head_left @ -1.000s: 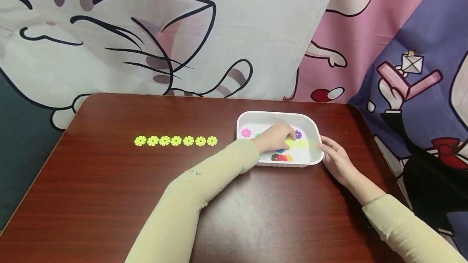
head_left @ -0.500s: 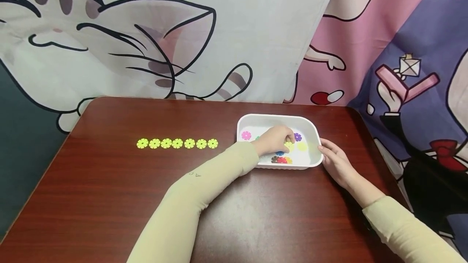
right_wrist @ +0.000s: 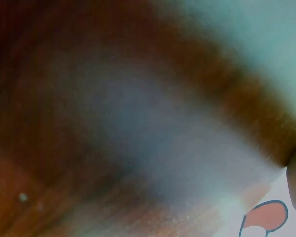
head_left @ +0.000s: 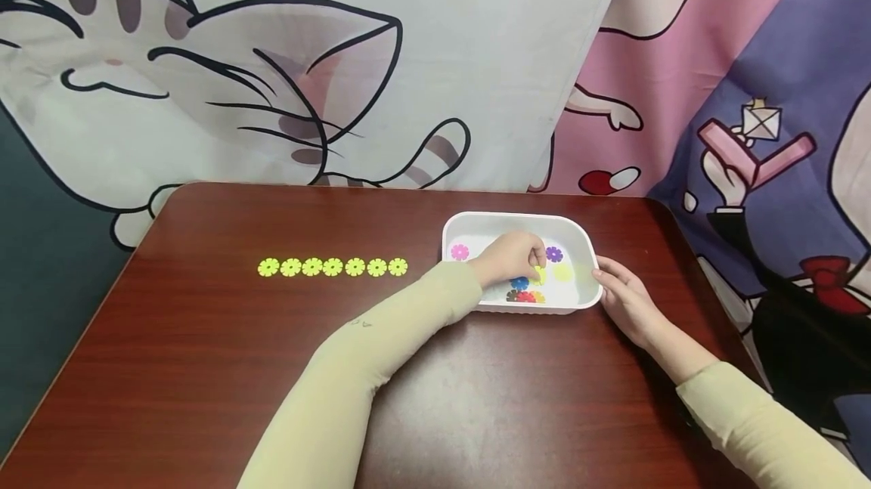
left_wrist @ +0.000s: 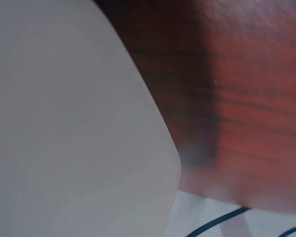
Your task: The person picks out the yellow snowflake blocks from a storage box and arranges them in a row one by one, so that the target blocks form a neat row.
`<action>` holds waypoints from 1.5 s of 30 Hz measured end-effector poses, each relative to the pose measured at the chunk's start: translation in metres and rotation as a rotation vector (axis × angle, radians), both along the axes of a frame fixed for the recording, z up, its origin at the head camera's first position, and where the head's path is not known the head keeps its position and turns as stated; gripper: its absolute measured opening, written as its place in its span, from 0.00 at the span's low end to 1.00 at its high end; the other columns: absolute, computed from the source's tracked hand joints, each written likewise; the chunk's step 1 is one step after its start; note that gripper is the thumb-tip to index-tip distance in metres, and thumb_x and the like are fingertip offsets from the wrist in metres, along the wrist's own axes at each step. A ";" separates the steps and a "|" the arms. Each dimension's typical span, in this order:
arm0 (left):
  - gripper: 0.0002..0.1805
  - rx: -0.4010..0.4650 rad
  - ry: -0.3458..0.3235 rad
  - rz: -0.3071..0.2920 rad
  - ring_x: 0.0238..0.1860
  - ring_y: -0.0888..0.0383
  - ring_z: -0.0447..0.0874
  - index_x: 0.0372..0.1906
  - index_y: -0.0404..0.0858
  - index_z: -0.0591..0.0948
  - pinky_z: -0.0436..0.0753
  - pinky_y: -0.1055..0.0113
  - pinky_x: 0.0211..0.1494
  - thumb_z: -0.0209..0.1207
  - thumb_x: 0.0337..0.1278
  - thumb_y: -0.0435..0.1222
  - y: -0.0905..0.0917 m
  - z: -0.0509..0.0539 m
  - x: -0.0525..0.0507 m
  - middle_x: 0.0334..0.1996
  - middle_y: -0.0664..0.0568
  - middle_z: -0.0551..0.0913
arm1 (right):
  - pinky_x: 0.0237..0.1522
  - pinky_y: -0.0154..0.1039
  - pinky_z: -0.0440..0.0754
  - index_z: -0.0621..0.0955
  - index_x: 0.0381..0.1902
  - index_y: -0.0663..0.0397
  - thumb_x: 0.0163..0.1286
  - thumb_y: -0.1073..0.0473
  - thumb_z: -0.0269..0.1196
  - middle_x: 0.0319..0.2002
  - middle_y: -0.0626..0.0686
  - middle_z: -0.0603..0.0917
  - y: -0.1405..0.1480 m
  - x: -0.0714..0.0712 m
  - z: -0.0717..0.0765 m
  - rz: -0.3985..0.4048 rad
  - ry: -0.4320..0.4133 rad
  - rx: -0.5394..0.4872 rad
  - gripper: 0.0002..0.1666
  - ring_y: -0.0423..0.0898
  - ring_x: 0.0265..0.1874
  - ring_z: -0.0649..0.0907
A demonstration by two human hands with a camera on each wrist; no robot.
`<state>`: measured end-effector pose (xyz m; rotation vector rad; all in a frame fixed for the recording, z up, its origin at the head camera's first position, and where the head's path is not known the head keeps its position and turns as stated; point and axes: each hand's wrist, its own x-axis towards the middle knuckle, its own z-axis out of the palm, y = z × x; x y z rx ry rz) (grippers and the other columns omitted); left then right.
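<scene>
In the head view my left hand [head_left: 509,256] reaches into a white plastic tray [head_left: 585,291], its thumb and fingers pinching a yellow flower-shaped disc [head_left: 540,275]. Around it in the tray lie a pink flower disc [head_left: 460,252], a purple one [head_left: 554,254], a blue one [head_left: 519,283], and a small cluster with a red disc [head_left: 525,297]. A paler yellow disc [head_left: 562,271] lies just right of the pinched one. My right hand [head_left: 629,301] holds the tray's right end, thumb at the rim. Both wrist views are mostly covered or blurred and show no fingers clearly at work.
Left of the tray, several yellow flower discs [head_left: 333,267] form a straight row on the brown wooden table [head_left: 204,368]. A curtain with cartoon prints [head_left: 517,58] hangs behind the table's back edge.
The head view has tilted slightly. My left fingers have closed on the yellow disc and shifted a little, showing more of the blue disc. My right hand stays on the tray.
</scene>
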<state>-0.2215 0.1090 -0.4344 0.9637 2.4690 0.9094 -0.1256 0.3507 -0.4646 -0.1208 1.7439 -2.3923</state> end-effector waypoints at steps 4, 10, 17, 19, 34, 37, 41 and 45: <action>0.06 0.070 -0.030 0.008 0.35 0.64 0.78 0.40 0.35 0.89 0.75 0.79 0.45 0.74 0.61 0.31 -0.004 0.004 -0.002 0.33 0.50 0.87 | 0.56 0.27 0.82 0.81 0.58 0.53 0.84 0.70 0.47 0.53 0.45 0.87 0.000 0.000 0.000 0.001 0.001 -0.003 0.19 0.36 0.52 0.86; 0.05 0.152 -0.070 0.022 0.34 0.63 0.83 0.39 0.35 0.89 0.79 0.78 0.44 0.73 0.61 0.31 -0.017 0.009 -0.007 0.35 0.47 0.91 | 0.56 0.27 0.82 0.81 0.58 0.52 0.84 0.70 0.47 0.53 0.45 0.87 0.001 0.002 -0.002 -0.004 -0.004 0.004 0.19 0.36 0.52 0.86; 0.05 0.169 -0.039 0.063 0.36 0.61 0.87 0.38 0.36 0.91 0.83 0.77 0.44 0.75 0.60 0.33 -0.043 0.016 -0.015 0.34 0.49 0.92 | 0.56 0.27 0.82 0.81 0.58 0.53 0.84 0.71 0.46 0.54 0.45 0.87 -0.001 0.004 -0.003 0.001 -0.012 0.007 0.19 0.36 0.52 0.86; 0.05 0.149 -0.031 0.061 0.37 0.59 0.88 0.39 0.36 0.91 0.83 0.76 0.45 0.74 0.61 0.33 -0.052 0.021 -0.017 0.35 0.48 0.92 | 0.56 0.27 0.82 0.81 0.58 0.53 0.84 0.71 0.46 0.54 0.45 0.87 -0.001 0.004 -0.003 0.001 -0.011 0.007 0.19 0.36 0.52 0.86; 0.05 0.193 0.013 0.088 0.41 0.54 0.88 0.41 0.37 0.91 0.87 0.65 0.51 0.73 0.62 0.34 -0.133 0.053 -0.031 0.38 0.48 0.92 | 0.56 0.27 0.82 0.81 0.58 0.53 0.84 0.70 0.47 0.53 0.46 0.87 0.001 0.005 -0.001 -0.015 -0.009 0.022 0.19 0.36 0.52 0.86; 0.06 0.234 0.021 0.126 0.41 0.53 0.89 0.42 0.37 0.91 0.88 0.62 0.53 0.72 0.62 0.33 -0.156 0.057 -0.033 0.38 0.47 0.92 | 0.56 0.27 0.82 0.81 0.58 0.52 0.84 0.70 0.46 0.53 0.46 0.87 0.001 0.003 -0.001 -0.015 -0.006 0.026 0.19 0.36 0.52 0.86; 0.07 0.304 0.000 0.220 0.39 0.55 0.88 0.44 0.35 0.91 0.87 0.65 0.51 0.72 0.63 0.33 -0.187 0.060 -0.033 0.40 0.43 0.92 | 0.56 0.27 0.83 0.81 0.58 0.52 0.84 0.70 0.46 0.53 0.45 0.87 0.000 0.001 0.000 -0.016 -0.007 0.026 0.19 0.36 0.51 0.86; 0.08 0.379 -0.024 0.313 0.35 0.62 0.86 0.45 0.33 0.90 0.84 0.73 0.44 0.72 0.64 0.32 -0.218 0.058 -0.032 0.39 0.42 0.91 | 0.56 0.27 0.82 0.81 0.58 0.52 0.84 0.70 0.47 0.53 0.45 0.87 0.000 0.000 0.001 -0.021 -0.006 0.027 0.18 0.35 0.51 0.86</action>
